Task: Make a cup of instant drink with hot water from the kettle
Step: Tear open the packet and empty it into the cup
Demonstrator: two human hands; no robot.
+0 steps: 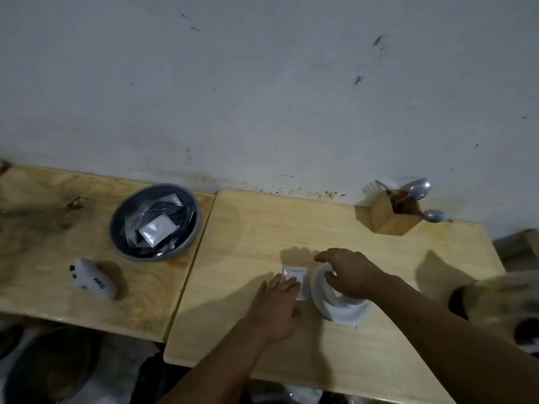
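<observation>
Nearest my camera, two bare forearms rise from the lower edge toward the middle of the right wooden board (364, 354). The left hand (277, 307) lies palm-down on that board, its fingers extended flat onto the near part of a small silvery sachet (293, 277); I read this as a flat press, fingers open, with nothing enclosed. Just to the right of the sachet, touching or nearly touching it, stands a white cup (338, 301), tilted in this wide view so that its mouth faces left and away. The right hand (350, 272) arches over the cup from above, thumb and fingers curled about the rim in a narrow hold on it. I cannot tell from this blurred frame whether the cup holds anything. At the back right of the same board, against the wall (262, 83), stands a wooden utensil holder (390, 217) from which a fork (372, 188) and spoons (415, 189) project. A second wooden board (58, 217) adjoins on the left; it carries a dark round bowl (156, 223) filled with further sachets, and nearer me a small white object (93, 278) with dark lettering. At the right edge I see a blurred pale shape (501, 298), unidentifiable.
</observation>
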